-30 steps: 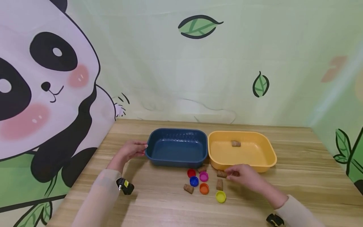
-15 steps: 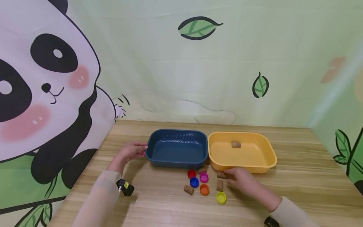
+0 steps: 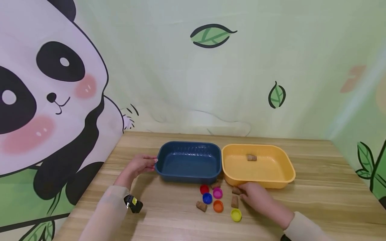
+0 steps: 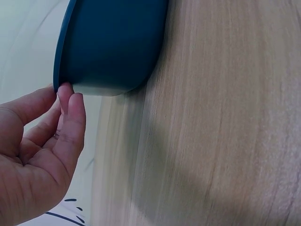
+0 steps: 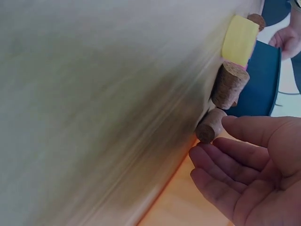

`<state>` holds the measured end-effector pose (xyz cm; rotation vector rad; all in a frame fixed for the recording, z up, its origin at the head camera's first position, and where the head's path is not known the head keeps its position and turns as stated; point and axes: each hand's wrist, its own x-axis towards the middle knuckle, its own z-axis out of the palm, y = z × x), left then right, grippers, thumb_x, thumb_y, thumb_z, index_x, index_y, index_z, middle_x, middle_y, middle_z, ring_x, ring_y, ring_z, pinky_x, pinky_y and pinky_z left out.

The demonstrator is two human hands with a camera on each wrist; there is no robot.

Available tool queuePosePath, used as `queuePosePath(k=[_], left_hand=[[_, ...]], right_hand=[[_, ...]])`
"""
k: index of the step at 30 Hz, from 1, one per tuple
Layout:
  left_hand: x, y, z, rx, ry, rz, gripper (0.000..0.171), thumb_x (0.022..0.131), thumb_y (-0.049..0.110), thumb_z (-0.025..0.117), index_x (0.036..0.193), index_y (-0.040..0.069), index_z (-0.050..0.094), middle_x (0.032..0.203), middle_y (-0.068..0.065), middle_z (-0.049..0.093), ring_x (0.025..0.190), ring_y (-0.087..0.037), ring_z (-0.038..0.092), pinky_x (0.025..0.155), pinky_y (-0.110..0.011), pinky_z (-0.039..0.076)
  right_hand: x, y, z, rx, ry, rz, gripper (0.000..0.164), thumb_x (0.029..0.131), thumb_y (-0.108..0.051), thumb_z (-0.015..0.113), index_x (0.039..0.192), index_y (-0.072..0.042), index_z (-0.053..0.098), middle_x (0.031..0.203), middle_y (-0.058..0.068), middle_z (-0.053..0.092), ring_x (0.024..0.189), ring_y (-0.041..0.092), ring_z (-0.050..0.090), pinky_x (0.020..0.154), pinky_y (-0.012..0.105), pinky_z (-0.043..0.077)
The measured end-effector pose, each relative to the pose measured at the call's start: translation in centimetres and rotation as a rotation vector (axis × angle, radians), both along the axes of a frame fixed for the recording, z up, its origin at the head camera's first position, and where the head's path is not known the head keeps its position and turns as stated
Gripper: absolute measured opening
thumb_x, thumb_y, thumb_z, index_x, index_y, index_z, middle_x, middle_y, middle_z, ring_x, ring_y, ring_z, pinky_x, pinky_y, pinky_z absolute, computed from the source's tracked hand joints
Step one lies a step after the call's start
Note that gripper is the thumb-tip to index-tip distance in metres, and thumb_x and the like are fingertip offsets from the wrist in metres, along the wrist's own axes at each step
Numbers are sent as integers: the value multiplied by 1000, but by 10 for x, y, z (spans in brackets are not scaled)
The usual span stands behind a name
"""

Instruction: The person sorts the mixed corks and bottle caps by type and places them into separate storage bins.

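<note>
Pinching, it seems, a stubby, grainy brown cork [image 5: 210,126], right hand [image 3: 256,198] half-curled, left hand [image 3: 141,165] gripping a glossy blue tub [image 3: 187,178]

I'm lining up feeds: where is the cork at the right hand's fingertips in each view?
Head: cork low, right of centre, before the yellow basin, at the right hand.
Left wrist: not in it.
Right wrist: cork right of centre, near mid-height.
Shared landmark: blue basin, at the top in the left wrist view, upper right in the right wrist view.
</note>
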<state>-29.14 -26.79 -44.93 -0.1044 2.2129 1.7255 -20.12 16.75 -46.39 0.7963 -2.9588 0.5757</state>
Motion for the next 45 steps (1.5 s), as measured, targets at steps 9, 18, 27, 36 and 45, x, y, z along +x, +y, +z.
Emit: queuePosePath(k=[9, 18, 27, 36, 45], left_hand=[[0, 1, -2, 1, -6, -1, 47, 104, 6, 55, 140, -22, 45, 79, 5, 69, 71, -3, 64, 70, -17, 60], [1, 1, 0, -10, -5, 0, 46, 104, 6, 55, 139, -21, 46, 81, 3, 70, 71, -3, 64, 71, -18, 60], [1, 1, 0, -20, -15, 1, 46, 105, 8, 56, 139, -21, 47, 81, 3, 70, 72, -4, 65, 73, -19, 61], [-2, 1, -1, 33, -6, -3, 48, 103, 4, 54, 141, -24, 41, 79, 6, 68, 71, -2, 64, 70, -16, 59], [3, 1, 3, 15, -13, -10, 49, 104, 6, 55, 142, -23, 41, 81, 6, 69, 73, -3, 64, 74, -19, 61]], right_hand=[[1, -7, -4, 28, 19, -85, 22, 88, -3, 74, 73, -14, 62, 67, -4, 60, 66, 9, 55, 61, 34, 49], [1, -8, -3, 33, 18, -93, 24, 92, -6, 72, 71, -14, 63, 66, -4, 61, 65, 8, 53, 59, 33, 48], [4, -6, -4, -2, 19, -103, 27, 94, -9, 72, 68, -15, 63, 65, -6, 60, 62, 8, 52, 58, 31, 48], [9, -1, 4, -35, -1, -125, 15, 93, -13, 73, 79, -14, 72, 74, -2, 70, 69, 11, 64, 62, 32, 53], [13, 5, 8, -33, -5, -126, 13, 92, -11, 75, 79, -13, 72, 74, -3, 70, 68, 8, 60, 61, 28, 52]])
